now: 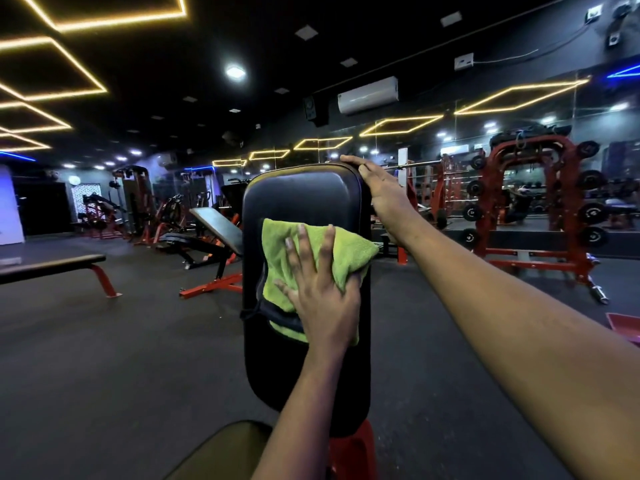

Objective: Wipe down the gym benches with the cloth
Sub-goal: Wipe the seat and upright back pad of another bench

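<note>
Head view: my left hand [318, 299] lies flat, fingers spread and straight, pressing the green cloth [287, 251] against the upright black backrest [298, 195] — the cloth sits mid-pad, reaching its right edge. My right hand [381, 192] curls over the backrest's top right corner, gripping it. An incline bench [214, 223] stands behind on the left — a flat bench [52, 266] farther left.

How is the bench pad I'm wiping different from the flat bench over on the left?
The pad stands steeply raised; the flat bench lies level. The pad has the green cloth pressed on it by the left hand, with the right hand gripping its top corner; no hand touches the flat bench. Both have dark padding on red frames.
</note>
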Demonstrator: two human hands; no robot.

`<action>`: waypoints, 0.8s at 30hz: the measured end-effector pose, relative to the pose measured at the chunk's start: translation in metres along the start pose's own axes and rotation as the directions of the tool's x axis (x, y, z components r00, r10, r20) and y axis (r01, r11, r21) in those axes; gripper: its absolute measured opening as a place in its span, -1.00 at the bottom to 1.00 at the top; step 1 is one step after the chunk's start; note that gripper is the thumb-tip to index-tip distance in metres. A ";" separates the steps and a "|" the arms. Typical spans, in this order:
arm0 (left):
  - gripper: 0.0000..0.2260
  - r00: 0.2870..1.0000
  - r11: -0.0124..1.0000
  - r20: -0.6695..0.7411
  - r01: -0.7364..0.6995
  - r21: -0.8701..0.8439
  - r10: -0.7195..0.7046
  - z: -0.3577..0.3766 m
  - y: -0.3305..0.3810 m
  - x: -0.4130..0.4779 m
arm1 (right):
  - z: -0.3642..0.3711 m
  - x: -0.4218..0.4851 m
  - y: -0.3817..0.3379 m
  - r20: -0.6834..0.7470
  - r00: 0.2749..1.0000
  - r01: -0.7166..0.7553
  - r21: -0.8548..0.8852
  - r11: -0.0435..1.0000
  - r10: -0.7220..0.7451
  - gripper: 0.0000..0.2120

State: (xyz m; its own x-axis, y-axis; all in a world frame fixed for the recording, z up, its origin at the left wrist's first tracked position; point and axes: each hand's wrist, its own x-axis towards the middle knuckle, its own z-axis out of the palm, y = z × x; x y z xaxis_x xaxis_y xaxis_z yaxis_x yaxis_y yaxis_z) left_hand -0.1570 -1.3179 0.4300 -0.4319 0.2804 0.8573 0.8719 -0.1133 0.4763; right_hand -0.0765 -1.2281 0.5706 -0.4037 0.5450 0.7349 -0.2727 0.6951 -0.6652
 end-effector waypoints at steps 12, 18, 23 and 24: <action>-0.23 0.993 0.993 -0.037 0.112 0.040 -0.111 0.006 0.009 0.013 | 0.004 -0.007 0.015 -0.058 0.998 -0.005 0.020 1.000 0.006 -0.69; -0.19 0.997 0.998 0.051 0.054 0.032 -0.055 -0.005 -0.018 -0.050 | 0.006 -0.025 0.000 -0.044 0.997 -0.056 0.000 0.998 0.056 -0.64; -0.19 0.990 0.989 0.024 0.137 -0.055 -0.136 -0.007 0.000 -0.001 | 0.014 -0.063 0.033 -0.022 0.983 -0.182 -0.004 0.983 0.182 -0.50; -0.18 0.989 0.987 0.011 0.151 -0.062 -0.151 -0.007 0.006 0.011 | 0.017 -0.070 0.041 0.001 0.972 -0.236 0.021 0.971 0.236 -0.42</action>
State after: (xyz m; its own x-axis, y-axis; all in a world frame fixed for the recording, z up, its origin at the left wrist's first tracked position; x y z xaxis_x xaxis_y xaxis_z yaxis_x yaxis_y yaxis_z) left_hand -0.1580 -1.3218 0.4430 -0.5557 0.3052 0.7733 0.7807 -0.1284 0.6116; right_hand -0.0739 -1.2457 0.4893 -0.4574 0.6935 0.5567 -0.1878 0.5365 -0.8227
